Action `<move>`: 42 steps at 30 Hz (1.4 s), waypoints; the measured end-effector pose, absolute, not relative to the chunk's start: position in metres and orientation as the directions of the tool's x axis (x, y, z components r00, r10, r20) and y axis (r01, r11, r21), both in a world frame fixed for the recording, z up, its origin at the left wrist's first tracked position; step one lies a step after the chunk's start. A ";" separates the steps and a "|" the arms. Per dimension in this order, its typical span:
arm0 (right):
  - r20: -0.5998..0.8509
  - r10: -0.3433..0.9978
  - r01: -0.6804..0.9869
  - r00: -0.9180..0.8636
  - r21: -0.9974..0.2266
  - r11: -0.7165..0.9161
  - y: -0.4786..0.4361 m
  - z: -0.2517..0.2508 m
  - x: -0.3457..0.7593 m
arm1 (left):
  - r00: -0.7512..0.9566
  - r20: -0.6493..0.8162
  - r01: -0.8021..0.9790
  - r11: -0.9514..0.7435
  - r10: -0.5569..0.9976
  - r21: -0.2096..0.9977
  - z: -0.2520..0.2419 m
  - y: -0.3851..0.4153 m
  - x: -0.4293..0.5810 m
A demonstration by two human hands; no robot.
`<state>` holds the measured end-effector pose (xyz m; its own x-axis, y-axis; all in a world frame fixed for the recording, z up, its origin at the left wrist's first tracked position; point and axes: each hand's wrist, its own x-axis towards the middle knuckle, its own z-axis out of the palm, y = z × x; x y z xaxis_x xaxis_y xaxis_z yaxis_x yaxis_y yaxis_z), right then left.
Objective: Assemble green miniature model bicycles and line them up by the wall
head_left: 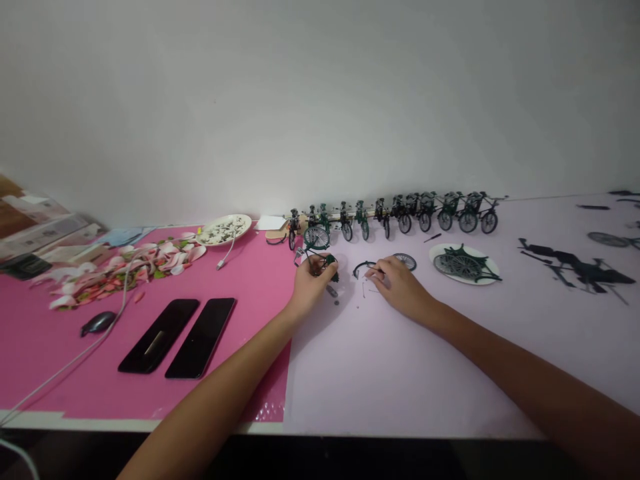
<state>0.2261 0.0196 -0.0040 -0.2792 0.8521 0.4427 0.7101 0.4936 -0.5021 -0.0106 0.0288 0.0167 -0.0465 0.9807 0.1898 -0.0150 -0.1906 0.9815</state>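
Observation:
My left hand point(311, 281) is closed around a partly built miniature bicycle point(330, 261), dark green and black; the fingers cover much of it. My right hand point(400, 283) is pinched at the near end of a curved dark part point(362, 266); whether it grips this part or something smaller, I cannot tell. Below the fingertips lie thin small pieces point(363, 291). A small round dark piece point(337, 303) is on the table near my left hand. Just beyond my right hand lies a loose spoked wheel point(407, 261).
Several finished miniature bicycles point(425, 213) stand in a row along the wall. A white plate point(493, 280) holds wheels and green frames, with dark parts point(585, 267) to its right. On the left are two phones point(203, 337), a mouse point(98, 323), pink petals point(160, 259) and another plate point(245, 225).

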 end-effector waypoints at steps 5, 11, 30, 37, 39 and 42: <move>0.444 0.829 0.700 -0.340 -0.469 0.539 0.020 -0.008 0.226 | -0.035 0.193 -0.017 -0.193 0.981 0.981 0.016 0.029 -0.010; 0.412 0.857 0.734 -0.311 -0.468 0.492 0.023 -0.009 0.228 | -0.015 0.187 -0.016 -0.187 0.982 0.982 0.016 0.027 -0.009; 0.362 0.814 0.673 -0.454 -0.459 0.580 0.013 -0.006 0.220 | 0.018 0.171 -0.003 -0.171 0.985 0.985 0.012 0.028 -0.009; 0.324 0.802 0.654 -0.503 -0.464 0.597 0.008 -0.003 0.217 | 0.036 0.161 0.001 -0.162 0.986 0.987 0.010 0.027 -0.008; 0.321 0.794 0.644 -0.517 -0.465 0.608 0.006 0.000 0.215 | 0.052 0.159 0.010 -0.159 0.986 0.987 0.010 0.027 -0.008; 0.327 0.793 0.649 -0.514 -0.456 0.609 0.005 0.002 0.215 | 0.064 0.156 0.022 -0.157 0.986 0.987 0.010 0.026 -0.009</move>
